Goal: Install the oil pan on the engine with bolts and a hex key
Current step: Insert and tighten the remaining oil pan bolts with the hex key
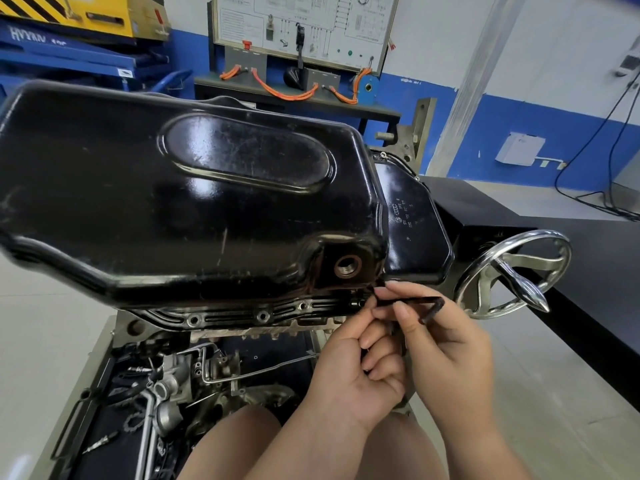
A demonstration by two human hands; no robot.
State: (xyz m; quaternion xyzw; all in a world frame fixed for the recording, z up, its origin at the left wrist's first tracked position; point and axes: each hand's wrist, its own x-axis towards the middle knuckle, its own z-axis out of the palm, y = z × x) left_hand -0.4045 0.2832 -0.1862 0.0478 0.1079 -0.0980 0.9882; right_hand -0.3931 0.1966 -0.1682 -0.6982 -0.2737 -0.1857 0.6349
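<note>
Blue-banded white wall (429, 43), pale tiled floor (41, 327)

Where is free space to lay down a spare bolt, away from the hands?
Free: the bench behind the handwheel, and the top of the oil pan left of its oval bulge. Crowded: the corner by the drain hole, where the left hand and right hand hold the hex key, and the parts underneath.

Close head-worn view, forward and down
</note>
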